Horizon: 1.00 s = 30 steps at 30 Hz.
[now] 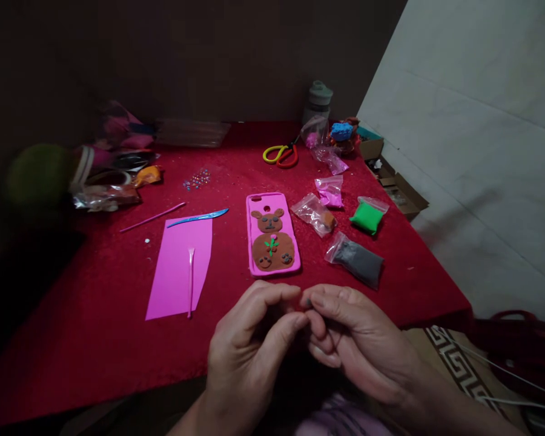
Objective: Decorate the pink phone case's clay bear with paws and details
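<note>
My right hand is closed in a pinch, with a tiny dark grey piece of clay between thumb and forefinger. Touching its fingertips is my left hand, curled, its thumb and forefinger a little apart and nothing visible between them. Just beyond both hands lies a pink phone case with a raised pink clay rim. On it sits a brown clay bear with grey eyes and paw pads, holding a pink flower with green leaves. A bag of dark grey clay rests to the right of the case.
Left on the red cloth are a pink sheet, a blue clay knife and pink sticks. Bags of green clay and pink clay lie right. Scissors, beads and a bottle stand farther back.
</note>
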Available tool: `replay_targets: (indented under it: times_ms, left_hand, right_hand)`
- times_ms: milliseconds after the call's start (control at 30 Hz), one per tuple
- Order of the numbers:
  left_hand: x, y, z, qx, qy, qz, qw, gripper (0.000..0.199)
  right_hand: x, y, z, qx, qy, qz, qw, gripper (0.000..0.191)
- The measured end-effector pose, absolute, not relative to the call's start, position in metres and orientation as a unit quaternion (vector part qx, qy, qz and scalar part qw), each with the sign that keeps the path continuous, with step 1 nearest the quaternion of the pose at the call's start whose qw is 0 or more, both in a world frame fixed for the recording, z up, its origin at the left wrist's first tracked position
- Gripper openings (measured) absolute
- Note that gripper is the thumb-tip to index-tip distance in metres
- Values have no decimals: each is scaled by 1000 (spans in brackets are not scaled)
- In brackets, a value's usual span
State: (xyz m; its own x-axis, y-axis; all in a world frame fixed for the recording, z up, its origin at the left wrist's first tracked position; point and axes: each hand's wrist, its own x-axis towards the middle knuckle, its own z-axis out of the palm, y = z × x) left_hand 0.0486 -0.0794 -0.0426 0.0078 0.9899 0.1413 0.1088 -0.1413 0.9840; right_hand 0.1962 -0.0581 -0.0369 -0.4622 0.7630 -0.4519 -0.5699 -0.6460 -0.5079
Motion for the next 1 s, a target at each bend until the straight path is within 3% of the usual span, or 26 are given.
replay_targets:
  times_ms: [133, 367, 533, 700, 767, 900, 967, 1000]
  left_hand:
    - [48, -77, -45, 659, 474, 487, 321, 21]
    - [46, -79, -48, 728, 454, 473, 199, 27]
    - [44, -78, -48, 727, 456, 472, 202, 26]
    - [48, -76, -45, 768, 469, 421, 108, 21]
    - [48, -74, -43, 786, 458, 399, 117, 21]
    - [47, -69, -33, 772, 437, 398, 233, 28]
    - [47, -63, -24, 757, 453, 388, 266, 27]
    - [48, -60, -19, 748, 463, 379, 286, 26]
  right_hand:
    - [194, -58, -37, -335, -153, 843, 391, 30]
    - [195, -63, -35, -324, -185, 845, 383, 33]
    - [198, -63, -37, -323, -210, 838, 386, 22]
    - [199, -61, -43, -319, -173, 848, 387, 20]
    - [200, -62, -44, -326, -163, 844, 394, 21]
    - [213, -62, -36, -375, -235, 810, 384, 26]
    - [225, -56, -30, -448, -380, 687, 428, 22]
    - [232, -51, -29, -488, -476, 563, 466, 16]
